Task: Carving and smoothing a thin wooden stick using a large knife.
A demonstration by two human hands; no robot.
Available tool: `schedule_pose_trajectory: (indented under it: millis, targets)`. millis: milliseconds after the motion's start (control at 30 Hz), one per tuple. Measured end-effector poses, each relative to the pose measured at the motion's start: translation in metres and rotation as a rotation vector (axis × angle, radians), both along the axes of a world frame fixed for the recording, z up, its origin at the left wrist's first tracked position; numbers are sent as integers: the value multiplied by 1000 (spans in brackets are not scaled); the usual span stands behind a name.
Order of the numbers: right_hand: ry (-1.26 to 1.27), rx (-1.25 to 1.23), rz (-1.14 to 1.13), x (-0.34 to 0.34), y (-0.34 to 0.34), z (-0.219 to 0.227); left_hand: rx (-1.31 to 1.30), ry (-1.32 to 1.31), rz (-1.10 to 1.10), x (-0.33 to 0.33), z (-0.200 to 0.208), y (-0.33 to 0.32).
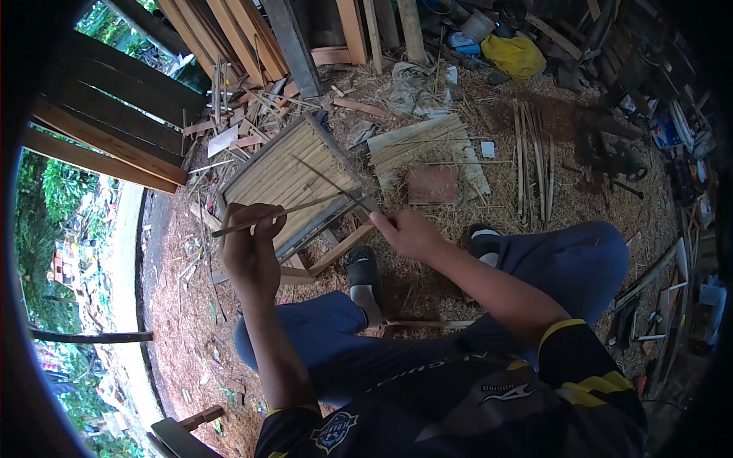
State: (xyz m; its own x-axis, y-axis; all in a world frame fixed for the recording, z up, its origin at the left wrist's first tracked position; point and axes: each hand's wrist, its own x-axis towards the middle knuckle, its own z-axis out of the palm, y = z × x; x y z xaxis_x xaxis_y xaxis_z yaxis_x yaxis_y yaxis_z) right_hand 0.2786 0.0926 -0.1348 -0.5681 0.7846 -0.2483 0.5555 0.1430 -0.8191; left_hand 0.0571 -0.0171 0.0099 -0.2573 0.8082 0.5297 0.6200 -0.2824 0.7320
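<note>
My left hand (pixel 253 248) is closed on a thin bamboo strip (pixel 309 204), which slants up to the right. In my right hand (pixel 412 235) is a long narrow knife (pixel 328 179), its dark blade pointing up and left. The blade crosses the strip near its right end; whether they touch, I cannot tell. Beyond both hands a panel of bamboo slats (pixel 284 162) in a grey wooden frame lies tilted, with wooden legs or bars (pixel 340 253) below its near right side.
Behind the panel lie a bundle of thin strips (pixel 416 143), a reddish square board (pixel 432 185) and several long sticks (pixel 537 160). A bench vise (pixel 607 145) stands at right. Planks (pixel 244 38) lean at the back. A yellow sack (pixel 513 56) lies farther off. Shavings litter the ground.
</note>
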Motion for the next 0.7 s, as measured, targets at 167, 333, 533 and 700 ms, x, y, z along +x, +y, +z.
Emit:
schedule_pose_trajectory:
  millis: [167, 333, 533, 700]
  targets:
    - [62, 79, -16, 9, 2, -23, 2, 17, -14, 3, 6, 3]
    - [-14, -13, -37, 6, 8, -35, 92, -54, 35, 7, 5, 4]
    - [-181, -37, -50, 19, 25, -49, 96, -50, 21, 5, 3, 4]
    - [54, 42, 30, 1, -6, 7, 67, -9, 31, 11, 5, 5]
